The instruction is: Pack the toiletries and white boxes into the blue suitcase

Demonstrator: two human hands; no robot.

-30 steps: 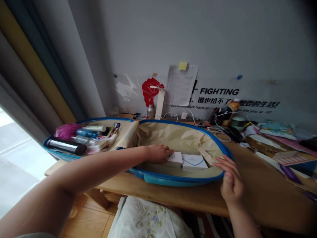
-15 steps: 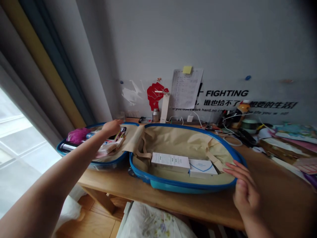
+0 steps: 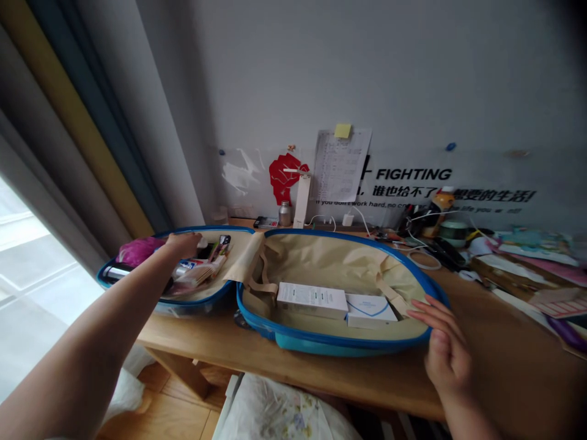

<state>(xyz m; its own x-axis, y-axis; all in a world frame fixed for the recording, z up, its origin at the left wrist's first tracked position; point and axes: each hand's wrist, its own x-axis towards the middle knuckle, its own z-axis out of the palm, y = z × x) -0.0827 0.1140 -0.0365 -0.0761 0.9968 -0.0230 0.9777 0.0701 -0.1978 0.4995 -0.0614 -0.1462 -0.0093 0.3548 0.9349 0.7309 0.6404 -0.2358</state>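
Note:
An open suitcase with a blue rim (image 3: 348,343) and beige lining lies flat, its two halves side by side. My left hand (image 3: 184,245) reaches into the left half, above the packed items. Its fingers are bent together and partly hidden, with something pale at their tips that I cannot make out. On the right end of the suitcase rests my right hand (image 3: 444,342), fingers stretched over the rim and holding nothing. A long white box (image 3: 312,299) and a smaller white box (image 3: 369,310) with a blue line lie in the right half, beside a beige strap (image 3: 392,293).
In the left half are a purple bundle (image 3: 137,250), a black cylinder (image 3: 117,272) and several small packets (image 3: 197,274). The wooden desk (image 3: 495,342) also bears a metal bottle (image 3: 284,214), cables, a green jar (image 3: 453,232) and papers at right. A curtain (image 3: 82,110) hangs at left.
My left hand has drawn back to the left and lowered into the left half. My right hand stays on the rim. The whole view has shifted slightly.

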